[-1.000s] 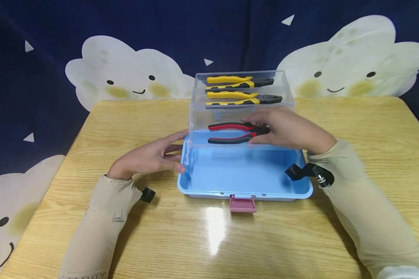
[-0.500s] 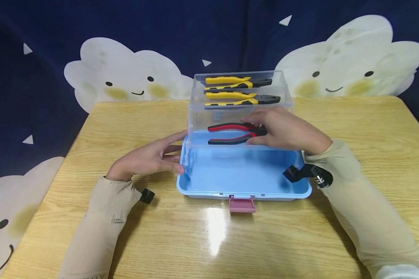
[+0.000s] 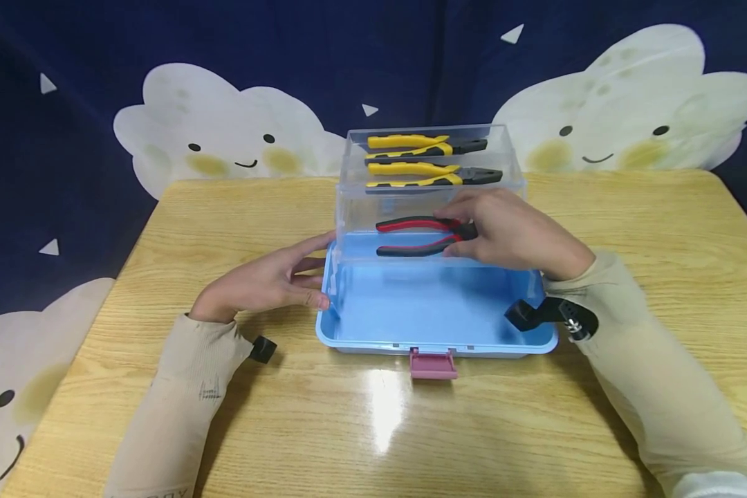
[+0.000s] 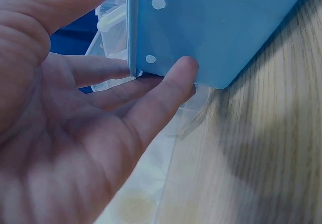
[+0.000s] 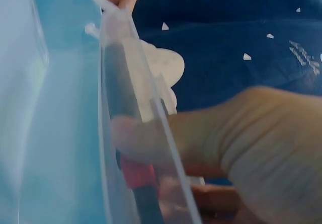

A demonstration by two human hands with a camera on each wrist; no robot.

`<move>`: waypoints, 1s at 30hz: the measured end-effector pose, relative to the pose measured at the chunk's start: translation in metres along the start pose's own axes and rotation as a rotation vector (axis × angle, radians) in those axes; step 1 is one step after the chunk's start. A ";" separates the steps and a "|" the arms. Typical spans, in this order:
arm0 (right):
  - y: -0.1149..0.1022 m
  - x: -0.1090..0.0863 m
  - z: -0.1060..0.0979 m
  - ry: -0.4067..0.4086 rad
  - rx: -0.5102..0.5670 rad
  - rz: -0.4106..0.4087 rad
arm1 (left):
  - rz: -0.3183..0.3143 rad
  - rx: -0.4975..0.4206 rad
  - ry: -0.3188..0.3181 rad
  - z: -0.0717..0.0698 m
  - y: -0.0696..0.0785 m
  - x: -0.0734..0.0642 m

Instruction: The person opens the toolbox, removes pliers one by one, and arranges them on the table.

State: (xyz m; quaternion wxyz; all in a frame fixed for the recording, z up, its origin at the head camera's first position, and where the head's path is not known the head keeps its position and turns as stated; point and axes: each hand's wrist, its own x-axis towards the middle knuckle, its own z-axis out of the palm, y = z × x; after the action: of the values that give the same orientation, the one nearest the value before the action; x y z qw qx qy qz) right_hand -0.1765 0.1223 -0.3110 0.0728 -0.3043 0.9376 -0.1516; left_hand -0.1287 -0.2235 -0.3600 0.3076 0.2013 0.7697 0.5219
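Note:
My right hand [image 3: 510,228] grips a pair of pliers [image 3: 411,223] with black and red handles by the head end, inside the lower clear tray [image 3: 361,207]. The handles point left, spread apart; the jaws are hidden by the fingers. In the right wrist view, the thumb [image 5: 146,141] lies across the pliers behind the tray's clear wall. My left hand [image 3: 261,280] rests against the left side of the blue toolbox [image 3: 436,304], thumb at the rim. Its straight fingers touch the outer wall [image 4: 211,27] in the left wrist view.
Two yellow and black pliers, one long-nosed [image 3: 436,174] and one blunter [image 3: 429,146], lie in the upper clear tray [image 3: 356,149]. A pink latch [image 3: 432,365] hangs at the toolbox's front. Wooden table [image 3: 286,429] surrounds the box; a dark cloud-print curtain [image 3: 411,62] stands behind.
The red and black pliers have shifted slightly right within the lower tray, in my right hand's grip. My left hand stays at the toolbox's side.

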 end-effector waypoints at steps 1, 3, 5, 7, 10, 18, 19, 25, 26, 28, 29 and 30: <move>-0.001 0.000 0.000 0.006 0.004 0.020 | 0.001 0.001 0.000 0.000 0.000 0.000; -0.004 -0.001 0.000 0.017 0.010 0.062 | 0.002 0.001 0.001 0.000 0.000 0.000; -0.006 -0.001 0.000 0.020 0.012 0.101 | 0.003 0.004 0.003 0.000 0.000 0.000; -0.006 -0.001 0.000 0.018 0.032 0.127 | 0.003 0.004 0.005 0.000 0.000 0.000; -0.006 -0.001 -0.002 0.015 0.072 0.154 | -0.002 0.008 0.009 0.000 0.000 0.000; -0.007 -0.005 -0.006 0.031 0.119 0.173 | 0.000 -0.003 0.000 0.000 0.000 0.000; -0.008 -0.005 -0.007 0.038 0.121 0.168 | -0.001 0.003 0.003 0.000 0.000 0.000; -0.008 -0.008 -0.009 0.114 0.130 0.131 | -0.006 0.014 0.007 0.000 0.000 0.000; -0.008 -0.009 -0.009 0.126 0.133 0.125 | -0.005 0.011 0.004 0.000 0.000 0.000; -0.008 -0.009 -0.009 0.150 0.141 0.106 | -0.006 0.007 0.001 0.000 0.000 0.000; -0.008 -0.010 -0.009 0.159 0.147 0.097 | -0.005 0.007 0.000 0.000 0.000 0.000; -0.007 -0.010 -0.008 0.170 0.155 0.089 | -0.004 0.006 -0.001 0.000 0.000 0.000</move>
State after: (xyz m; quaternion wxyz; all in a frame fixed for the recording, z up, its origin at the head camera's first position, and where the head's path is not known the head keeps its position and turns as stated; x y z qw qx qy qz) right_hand -0.1661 0.1247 -0.3001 0.0229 -0.2421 0.9385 -0.2453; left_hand -0.1284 -0.2236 -0.3599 0.3083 0.2011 0.7714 0.5190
